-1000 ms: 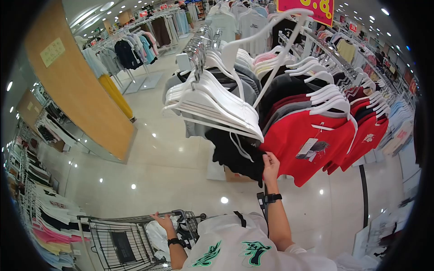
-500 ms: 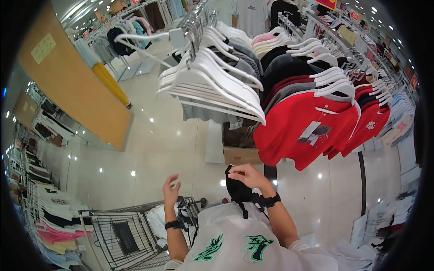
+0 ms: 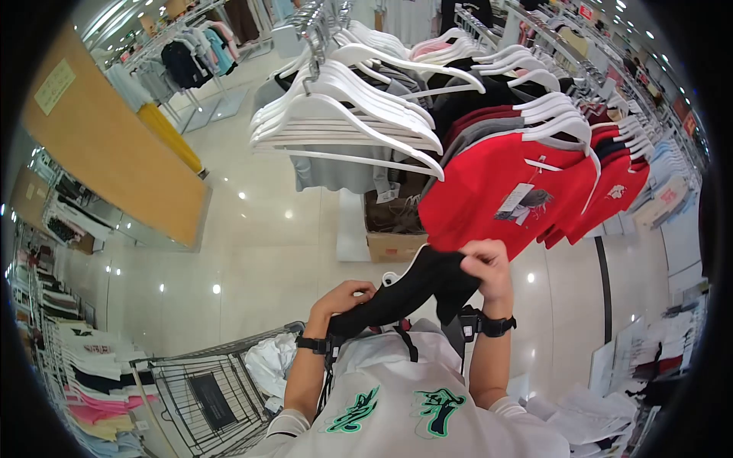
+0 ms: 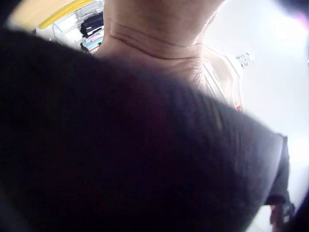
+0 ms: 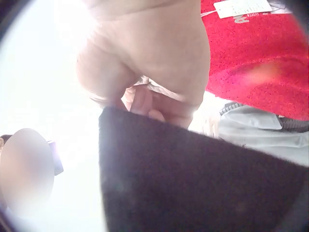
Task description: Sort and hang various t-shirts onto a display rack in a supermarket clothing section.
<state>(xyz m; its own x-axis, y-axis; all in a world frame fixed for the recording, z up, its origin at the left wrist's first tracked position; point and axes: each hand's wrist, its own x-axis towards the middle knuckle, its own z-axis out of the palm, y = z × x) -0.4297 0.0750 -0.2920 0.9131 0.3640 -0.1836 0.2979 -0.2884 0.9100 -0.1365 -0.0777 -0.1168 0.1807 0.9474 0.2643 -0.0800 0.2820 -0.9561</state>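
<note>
A black garment point(image 3: 412, 286) is stretched between both hands in front of my chest. My right hand point(image 3: 486, 263) pinches its upper end just below the hanging red T-shirts point(image 3: 504, 198). The left hand point(image 3: 343, 298) grips the lower end above the cart. Black cloth point(image 4: 135, 159) fills the left wrist view under the palm point(image 4: 154, 34). The right wrist view shows my fingers point(image 5: 145, 96) closed on the cloth's edge point(image 5: 193, 179), with red fabric point(image 5: 256, 58) behind.
A rail of white hangers point(image 3: 351, 114) with grey and red shirts hangs ahead. Under it stands a cardboard box point(image 3: 393, 237). A wire shopping cart point(image 3: 206, 389) holding white clothes is at lower left. Folded stacks point(image 3: 92, 382) line the far left; glossy floor point(image 3: 252, 259) between.
My right hand brought the black garment down from the rail to my chest. The left hand left the cart, rose and took hold of the garment's other end. The view tilted downward.
</note>
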